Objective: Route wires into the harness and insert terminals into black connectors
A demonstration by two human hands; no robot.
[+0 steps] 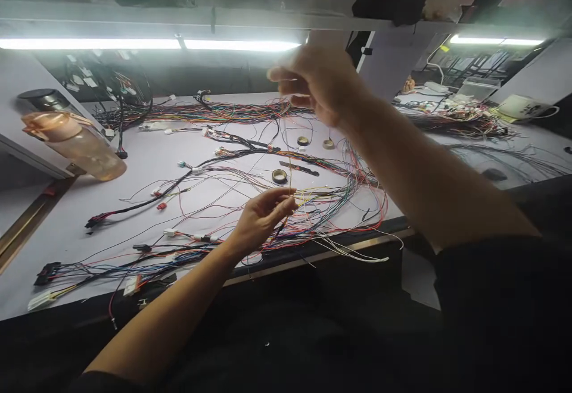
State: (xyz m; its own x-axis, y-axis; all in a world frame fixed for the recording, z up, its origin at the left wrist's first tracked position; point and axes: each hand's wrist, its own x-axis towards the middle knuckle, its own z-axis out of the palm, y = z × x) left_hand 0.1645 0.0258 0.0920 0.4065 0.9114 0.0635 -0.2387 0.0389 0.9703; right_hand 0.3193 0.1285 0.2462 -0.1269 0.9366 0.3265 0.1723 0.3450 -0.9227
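Fingertips of the left hand [261, 217] pinch the lower end of a thin yellow wire [289, 172] that runs nearly upright to the raised right hand [319, 80], whose fingers close on its top, above the wire-strewn worktable [67, 226].
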